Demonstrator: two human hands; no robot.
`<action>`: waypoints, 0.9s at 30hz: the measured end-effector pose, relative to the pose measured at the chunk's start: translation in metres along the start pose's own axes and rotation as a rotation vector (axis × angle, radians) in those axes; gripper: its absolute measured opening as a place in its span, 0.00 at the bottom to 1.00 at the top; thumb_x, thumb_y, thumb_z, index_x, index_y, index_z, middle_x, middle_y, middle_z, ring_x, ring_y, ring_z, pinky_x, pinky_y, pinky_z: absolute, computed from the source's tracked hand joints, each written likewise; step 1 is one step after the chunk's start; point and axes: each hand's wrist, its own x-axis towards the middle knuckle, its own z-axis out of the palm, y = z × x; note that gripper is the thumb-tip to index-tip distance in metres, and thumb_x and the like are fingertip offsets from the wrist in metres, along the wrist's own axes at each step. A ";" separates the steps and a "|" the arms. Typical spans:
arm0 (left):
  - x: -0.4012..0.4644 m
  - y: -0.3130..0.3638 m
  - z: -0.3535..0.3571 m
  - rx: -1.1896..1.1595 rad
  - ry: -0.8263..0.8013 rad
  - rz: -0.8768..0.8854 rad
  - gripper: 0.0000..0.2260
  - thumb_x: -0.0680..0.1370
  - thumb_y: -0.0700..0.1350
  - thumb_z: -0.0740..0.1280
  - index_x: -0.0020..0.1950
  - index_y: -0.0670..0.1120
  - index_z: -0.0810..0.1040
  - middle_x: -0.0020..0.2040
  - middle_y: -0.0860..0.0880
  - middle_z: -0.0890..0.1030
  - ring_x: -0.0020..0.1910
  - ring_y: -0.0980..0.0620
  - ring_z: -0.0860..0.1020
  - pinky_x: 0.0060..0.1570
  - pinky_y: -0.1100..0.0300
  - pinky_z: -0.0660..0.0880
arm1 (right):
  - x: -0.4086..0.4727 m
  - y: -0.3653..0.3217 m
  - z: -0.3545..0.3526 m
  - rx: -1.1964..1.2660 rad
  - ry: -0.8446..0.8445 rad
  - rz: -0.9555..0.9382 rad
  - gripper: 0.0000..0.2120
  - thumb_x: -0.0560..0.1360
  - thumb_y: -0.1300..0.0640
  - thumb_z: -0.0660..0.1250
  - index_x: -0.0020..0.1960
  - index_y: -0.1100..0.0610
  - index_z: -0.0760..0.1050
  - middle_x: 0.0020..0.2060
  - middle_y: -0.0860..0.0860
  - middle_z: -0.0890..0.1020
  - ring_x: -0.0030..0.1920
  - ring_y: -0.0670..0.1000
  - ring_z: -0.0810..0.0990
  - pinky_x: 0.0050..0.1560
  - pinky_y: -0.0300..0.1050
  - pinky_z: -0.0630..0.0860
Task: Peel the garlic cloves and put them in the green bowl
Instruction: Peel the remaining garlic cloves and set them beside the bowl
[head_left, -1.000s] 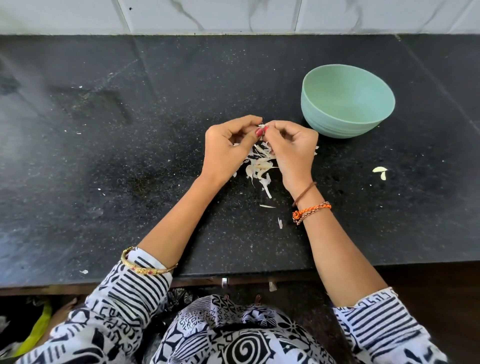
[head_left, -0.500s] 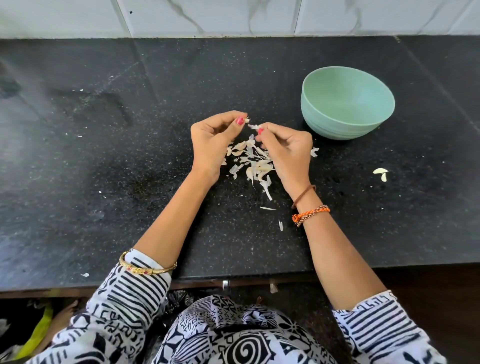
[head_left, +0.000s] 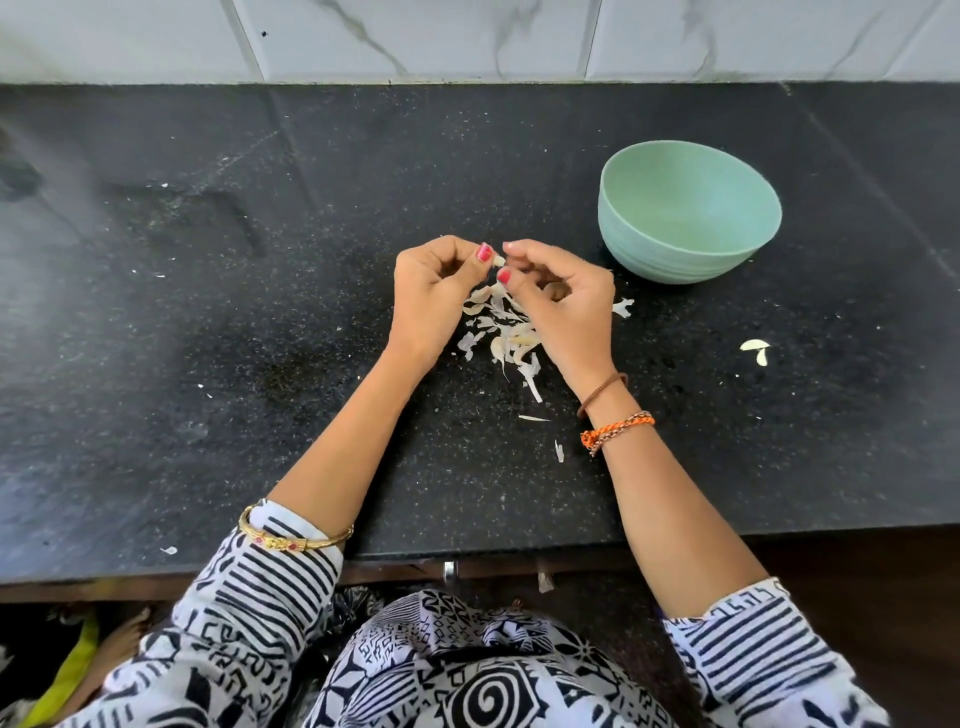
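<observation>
1. While both hands meet over the dark counter (head_left: 208, 415), the left hand (head_left: 434, 296) has its fingers curled and its thumb tip pressed to a small pale garlic clove (head_left: 500, 260), pinching it against the fingers.
2. Facing it, the right hand (head_left: 563, 306) is also curled, with fingertips pinching the other side of the same clove; its palm seems to shelter something brownish, but what that is cannot be told.
3. Held just above a heap of papery skins (head_left: 506, 332), the clove is near the green bowl (head_left: 688, 208) yet clearly not in it; from this angle the bowl's inside shows nothing.
4. Off to the right of the counter, well apart from the hands, lie two pale bits (head_left: 756, 351), either cloves or skin; which is unclear.
5. To do this step well, I judge one hand should hold the clove steady while the other nail catches a loose edge of skin and draws it along the clove's length, so the skin comes off in strips, not crumbs.
6. Working low over the heap would keep scraps together, and checking that no film clings before reaching for the bowl would save picking skin out later.
7. No brand, label or readable writing shows; the sleeves (head_left: 270, 582) carry only black-and-white patterns.
</observation>
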 end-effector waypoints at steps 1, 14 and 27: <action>-0.001 0.000 0.001 0.022 -0.015 0.007 0.08 0.75 0.40 0.65 0.36 0.48 0.79 0.29 0.58 0.79 0.32 0.61 0.74 0.36 0.66 0.72 | -0.001 0.001 0.000 -0.044 0.011 -0.035 0.09 0.70 0.64 0.71 0.50 0.59 0.81 0.40 0.49 0.82 0.36 0.39 0.76 0.34 0.29 0.68; -0.006 -0.003 0.008 0.433 -0.006 0.138 0.16 0.77 0.45 0.58 0.32 0.39 0.73 0.25 0.57 0.66 0.24 0.59 0.62 0.29 0.67 0.61 | -0.004 0.008 0.005 -0.342 0.160 -0.295 0.05 0.71 0.62 0.68 0.42 0.61 0.83 0.38 0.54 0.84 0.38 0.50 0.82 0.38 0.44 0.78; -0.003 -0.010 0.000 0.358 0.044 0.072 0.08 0.72 0.34 0.68 0.48 0.44 0.81 0.43 0.50 0.81 0.32 0.66 0.73 0.38 0.68 0.72 | -0.008 0.003 -0.003 -0.199 0.195 -0.127 0.10 0.71 0.68 0.64 0.48 0.61 0.82 0.40 0.48 0.79 0.35 0.41 0.75 0.34 0.29 0.69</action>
